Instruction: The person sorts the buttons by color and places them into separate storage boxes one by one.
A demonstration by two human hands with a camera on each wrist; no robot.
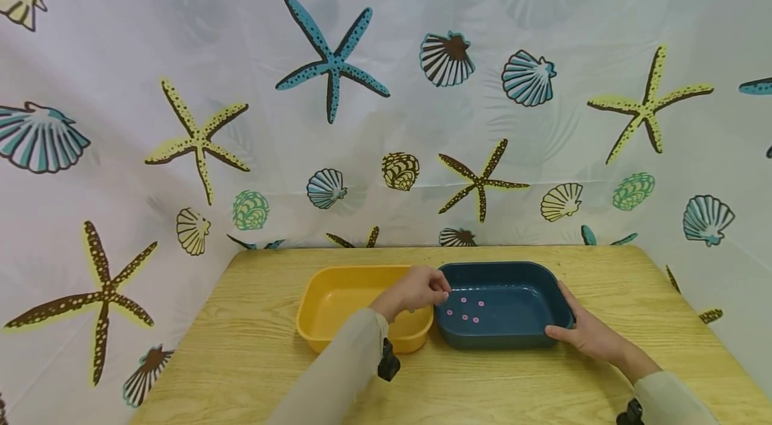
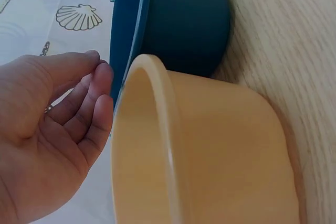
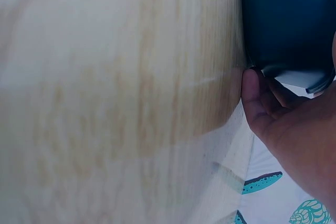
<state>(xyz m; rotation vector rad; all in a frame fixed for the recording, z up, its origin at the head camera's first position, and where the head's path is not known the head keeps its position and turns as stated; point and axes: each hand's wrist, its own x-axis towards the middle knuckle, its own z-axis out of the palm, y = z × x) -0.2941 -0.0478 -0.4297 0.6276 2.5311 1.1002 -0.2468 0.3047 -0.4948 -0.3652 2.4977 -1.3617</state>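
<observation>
A dark blue plastic basin [image 1: 506, 341] stands on the wooden table, with several small pink rings [image 1: 465, 317] on its floor toward the left. Touching its left side is a yellow basin [image 1: 307, 328]. My left hand [image 1: 416, 289] hovers over the adjoining rims, thumb and index fingertips meeting and the other fingers loosely curled. I cannot tell whether something tiny sits between those fingertips [image 2: 100, 62]. At the blue basin's right end, my right hand [image 1: 594, 334] holds the corner, thumb at the front and fingers along the right side. The right wrist view shows that hand [image 3: 299, 124] against the dark wall.
The light wood table [image 1: 241, 344] extends around both basins. A white curtain [image 1: 386, 123] printed with starfish and shells hangs behind and along both sides. Dark wrist cameras [image 1: 389, 361] sit on both sleeves. A small greenish spot [image 1: 412, 310] shows in the yellow basin below my left hand.
</observation>
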